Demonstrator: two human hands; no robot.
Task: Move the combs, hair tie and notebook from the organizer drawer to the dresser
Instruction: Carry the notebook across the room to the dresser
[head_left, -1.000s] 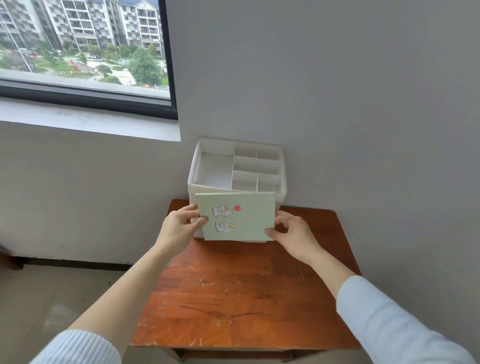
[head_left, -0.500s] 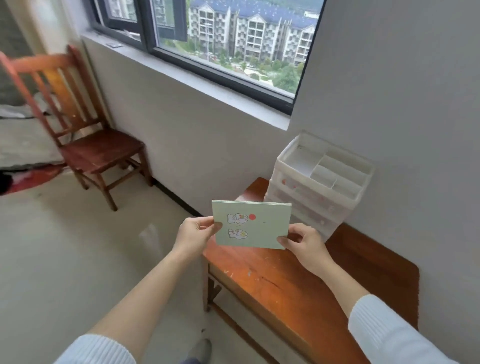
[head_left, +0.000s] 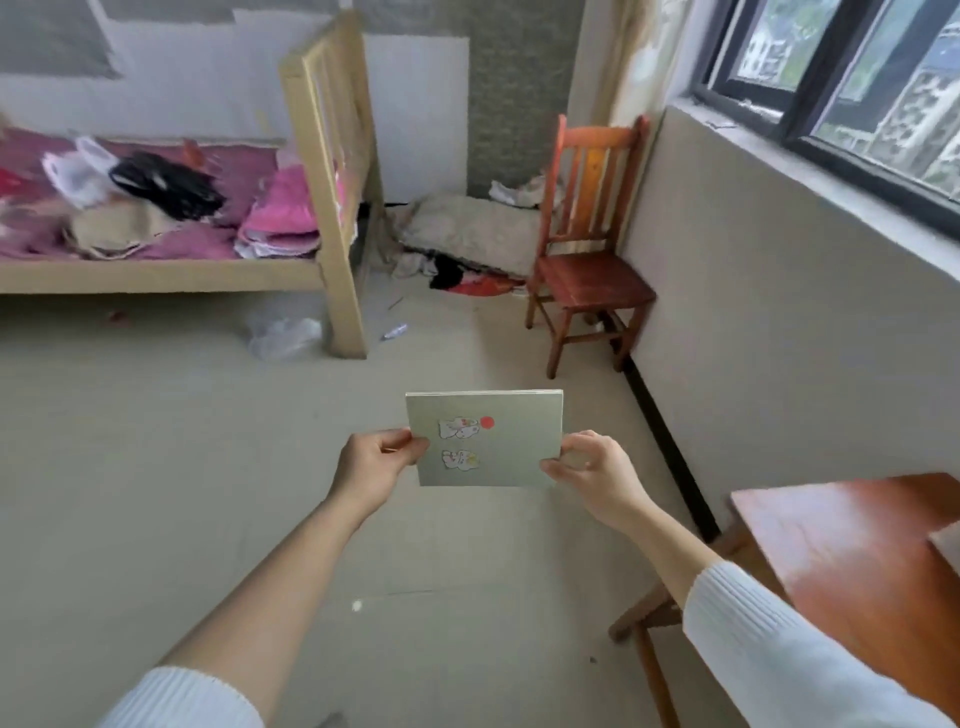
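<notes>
Notebook held up in both my hands, out over the bare floor.

Ahead of me the floor (head_left: 156, 467) runs to a wooden bed (head_left: 322, 171) at the left, piled with pink bedding and clothes, and a red-brown chair (head_left: 589, 249) stands against the wall under the window (head_left: 857, 83); the worktop (head_left: 841, 561) sits low at my right, well apart from what I carry. My left hand (head_left: 371, 467) pinches the left edge of the notebook (head_left: 511, 441) and my right hand (head_left: 597, 475) grips its right edge — both closed on it, thumbs on the front. The notebook is pale green, nearly upright, cover toward me, with two small cartoon stickers and a red dot on it — touching nothing but my hands.
</notes>
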